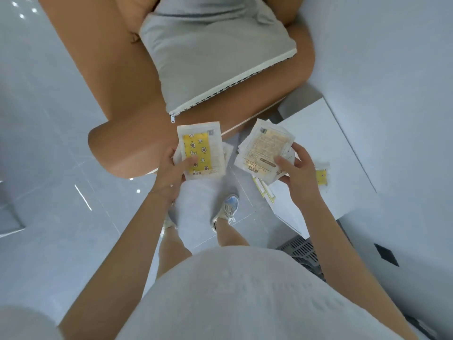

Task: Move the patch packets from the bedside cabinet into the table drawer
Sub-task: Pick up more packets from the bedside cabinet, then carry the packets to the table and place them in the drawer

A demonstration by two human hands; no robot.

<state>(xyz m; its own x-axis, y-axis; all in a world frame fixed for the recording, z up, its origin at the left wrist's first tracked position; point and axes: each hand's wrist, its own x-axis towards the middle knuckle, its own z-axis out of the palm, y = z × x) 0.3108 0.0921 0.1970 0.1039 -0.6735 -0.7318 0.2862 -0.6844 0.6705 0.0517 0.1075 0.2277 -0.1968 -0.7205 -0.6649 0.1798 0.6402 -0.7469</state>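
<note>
A: Pale glossy floor tile [61, 168] underfoot, left of the bedside cabinet [326, 133]. Nearest things first?

B: Closest in, the left hand [171, 171], just left of the cabinet and clear of its top. Gripping a stack of patch packets [201, 148], yellow printed face up, thumb across the front, fingers [175, 155] curled behind.

A: And opposite?

B: The right hand [297, 173], over the cabinet's near-left corner. Pinching a second stack [263, 148], text sides up and slightly fanned, thumb on top, other fingers wrapped beneath.

A: Anything lying on the cabinet top itself?

B: One yellow packet [321, 176] flat on the top, just beside the right hand and partly hidden by it. A few paler packets [263, 190] at the cabinet's left edge, under that wrist. Count and long axis hard to judge.

A: Whose reach, then?

B: Likely the right hand's, hovering directly above them; the left well apart. Both full, so probably a merging of stacks first.

A: The drawer?

B: Nowhere in view. Beyond the cabinet, only a tan bed [127, 82] with a grey zipped cushion [208, 57].
</note>
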